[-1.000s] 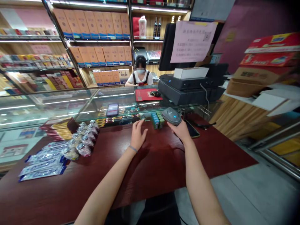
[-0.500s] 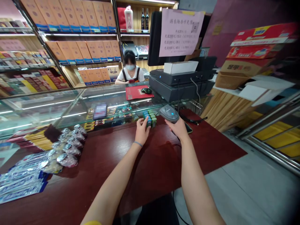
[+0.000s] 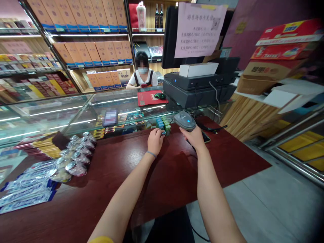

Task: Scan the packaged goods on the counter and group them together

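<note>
My right hand (image 3: 193, 136) is wrapped round the handle of a grey barcode scanner (image 3: 184, 120), which has a blue light on top and its head turned left. My left hand (image 3: 155, 140) is closed round a small blue-topped container (image 3: 163, 132), mostly hidden by the fingers. Just beyond it, small blue containers (image 3: 159, 123) and green containers (image 3: 167, 125) stand in rows on the dark red tabletop (image 3: 126, 175). A phone-like dark slab (image 3: 205, 136) lies partly behind my right hand.
Silver-capped jars (image 3: 78, 167), blue-white packets (image 3: 30, 189) and a stack of gold-and-red packs (image 3: 48, 146) stand at left. Beyond is a glass display counter (image 3: 81, 101) with a red mat (image 3: 146, 98). A monitor (image 3: 170, 40) stands at right; a masked person (image 3: 143, 76) sits behind.
My left hand has drawn slightly back from the rows, and its fingers have closed round one small container. My right hand keeps the scanner in nearly the same place. The view has shifted slightly.
</note>
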Motion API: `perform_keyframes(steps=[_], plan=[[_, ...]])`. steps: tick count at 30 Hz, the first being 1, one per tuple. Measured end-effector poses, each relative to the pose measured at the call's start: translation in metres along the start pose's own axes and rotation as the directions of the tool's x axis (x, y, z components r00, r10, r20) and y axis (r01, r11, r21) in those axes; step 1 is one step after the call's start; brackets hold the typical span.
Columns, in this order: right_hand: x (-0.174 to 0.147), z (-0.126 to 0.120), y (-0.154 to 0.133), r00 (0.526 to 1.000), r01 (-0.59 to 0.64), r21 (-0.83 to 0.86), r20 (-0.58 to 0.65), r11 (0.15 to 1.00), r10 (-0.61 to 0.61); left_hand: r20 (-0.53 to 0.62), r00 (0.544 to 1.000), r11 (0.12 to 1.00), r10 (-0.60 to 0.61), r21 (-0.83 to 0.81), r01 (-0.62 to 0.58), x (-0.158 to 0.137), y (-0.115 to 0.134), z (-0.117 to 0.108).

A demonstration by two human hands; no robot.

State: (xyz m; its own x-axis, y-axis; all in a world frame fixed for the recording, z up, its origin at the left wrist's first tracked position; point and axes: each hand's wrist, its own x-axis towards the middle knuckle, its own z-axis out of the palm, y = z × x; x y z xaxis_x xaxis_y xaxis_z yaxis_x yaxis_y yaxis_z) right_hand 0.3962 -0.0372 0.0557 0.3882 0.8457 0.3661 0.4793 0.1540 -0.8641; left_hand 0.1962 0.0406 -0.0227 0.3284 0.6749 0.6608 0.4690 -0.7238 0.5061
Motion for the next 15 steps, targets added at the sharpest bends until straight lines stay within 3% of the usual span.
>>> perform_keyframes(steps=[6,9,12,15], plan=[[0.001,0.002,0.002,0.999,0.033,-0.026,0.013,0.999,-0.032,0.004,1.0,0.995,0.028,-0.099,-0.028,-0.002,-0.001,-0.001],[0.0,0.004,0.004,1.0,0.025,-0.017,0.002,1.0,-0.024,-0.066,0.995,0.96,-0.07,-0.274,0.049,-0.006,-0.002,-0.006],[0.0,0.007,0.003,1.0,0.009,-0.004,-0.001,1.0,-0.009,-0.101,0.954,0.826,-0.281,-0.531,0.187,-0.012,-0.007,-0.024],[-0.002,0.013,-0.003,1.0,0.0,-0.003,-0.009,1.0,0.0,-0.043,0.873,0.626,-0.486,-0.715,0.313,-0.022,-0.017,-0.058]])
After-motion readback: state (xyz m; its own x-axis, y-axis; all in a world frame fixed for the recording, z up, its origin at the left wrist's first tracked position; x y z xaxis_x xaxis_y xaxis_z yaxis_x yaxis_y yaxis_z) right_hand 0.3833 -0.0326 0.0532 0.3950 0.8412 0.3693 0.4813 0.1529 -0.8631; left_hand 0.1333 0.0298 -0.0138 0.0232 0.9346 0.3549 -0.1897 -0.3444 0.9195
